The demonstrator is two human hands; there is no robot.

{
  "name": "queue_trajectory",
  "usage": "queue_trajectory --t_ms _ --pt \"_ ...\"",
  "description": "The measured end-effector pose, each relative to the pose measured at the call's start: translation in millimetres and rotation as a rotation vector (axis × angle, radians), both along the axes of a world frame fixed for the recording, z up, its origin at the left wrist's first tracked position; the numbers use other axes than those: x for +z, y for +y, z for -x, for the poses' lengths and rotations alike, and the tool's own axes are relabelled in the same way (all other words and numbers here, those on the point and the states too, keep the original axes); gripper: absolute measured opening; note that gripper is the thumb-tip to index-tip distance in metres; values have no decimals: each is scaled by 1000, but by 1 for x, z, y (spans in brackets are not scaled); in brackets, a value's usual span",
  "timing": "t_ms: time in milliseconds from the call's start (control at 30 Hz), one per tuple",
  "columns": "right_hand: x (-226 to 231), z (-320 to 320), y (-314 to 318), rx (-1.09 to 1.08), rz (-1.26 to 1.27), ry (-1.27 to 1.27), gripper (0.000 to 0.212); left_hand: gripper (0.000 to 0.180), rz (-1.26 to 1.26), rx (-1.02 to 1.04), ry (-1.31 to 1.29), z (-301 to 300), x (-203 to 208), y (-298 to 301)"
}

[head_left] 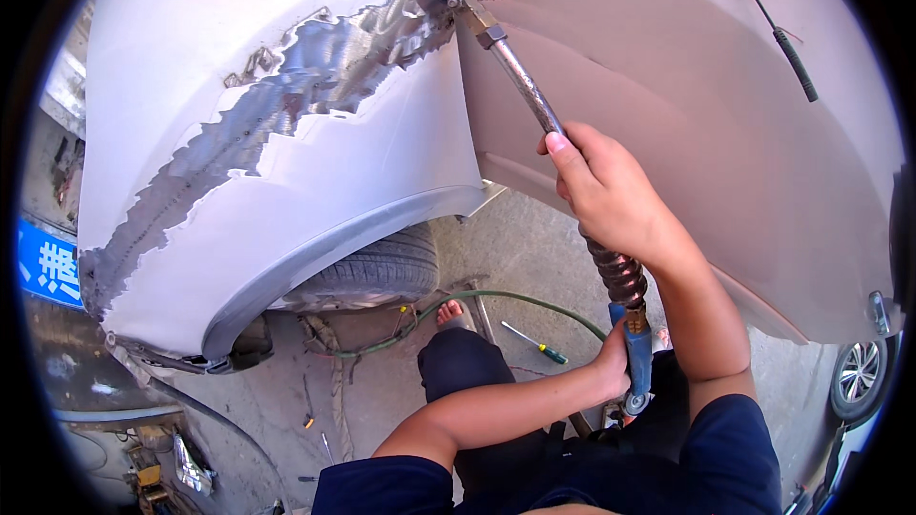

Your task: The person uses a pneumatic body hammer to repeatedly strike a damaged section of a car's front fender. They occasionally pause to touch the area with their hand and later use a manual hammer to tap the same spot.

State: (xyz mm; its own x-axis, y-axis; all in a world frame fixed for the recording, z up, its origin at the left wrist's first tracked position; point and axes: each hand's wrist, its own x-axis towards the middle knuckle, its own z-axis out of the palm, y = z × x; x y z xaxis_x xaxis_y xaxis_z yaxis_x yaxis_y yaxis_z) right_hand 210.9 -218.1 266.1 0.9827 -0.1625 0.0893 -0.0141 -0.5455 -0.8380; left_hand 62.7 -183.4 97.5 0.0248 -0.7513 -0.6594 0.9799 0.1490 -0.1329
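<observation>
My right hand is closed around the shaft of a long steel rod tool, whose exact kind I cannot make out. It has a hex collar near the far end, a coiled brown section below my hand and a blue handle. My left hand is closed at that handle, its fingers partly hidden. The tool's tip meets the rear edge of a pale car fender, beside the door gap. Across the fender runs a ragged band of bare, dented metal.
An opened car door stands on the right. Below the fender are a tyre and a green hose. A screwdriver lies on the concrete floor. A black-handled tool hangs by the door. Another car's wheel shows at right.
</observation>
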Motion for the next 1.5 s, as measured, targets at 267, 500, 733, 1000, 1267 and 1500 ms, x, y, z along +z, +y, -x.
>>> queue_trajectory --t_ms 267,500,733,1000,1267,1500 --pt "8 -1 5 -19 104 28 37 43 43 -57 -68 14 -12 -2" --pt "20 0 10 -13 239 52 39 35 121 -29 -45 23 -15 -7" --pt "36 -3 11 0 462 121 44 30 216 -36 -7 32 -1 -15" --pt "54 -2 15 -5 603 235 44 36 300 -70 26 43 30 -24" --pt "57 -3 7 26 562 277 46 37 344 -30 77 43 26 -33" --pt "33 48 -32 128 -245 531 46 34 330 -19 75 38 5 -38"
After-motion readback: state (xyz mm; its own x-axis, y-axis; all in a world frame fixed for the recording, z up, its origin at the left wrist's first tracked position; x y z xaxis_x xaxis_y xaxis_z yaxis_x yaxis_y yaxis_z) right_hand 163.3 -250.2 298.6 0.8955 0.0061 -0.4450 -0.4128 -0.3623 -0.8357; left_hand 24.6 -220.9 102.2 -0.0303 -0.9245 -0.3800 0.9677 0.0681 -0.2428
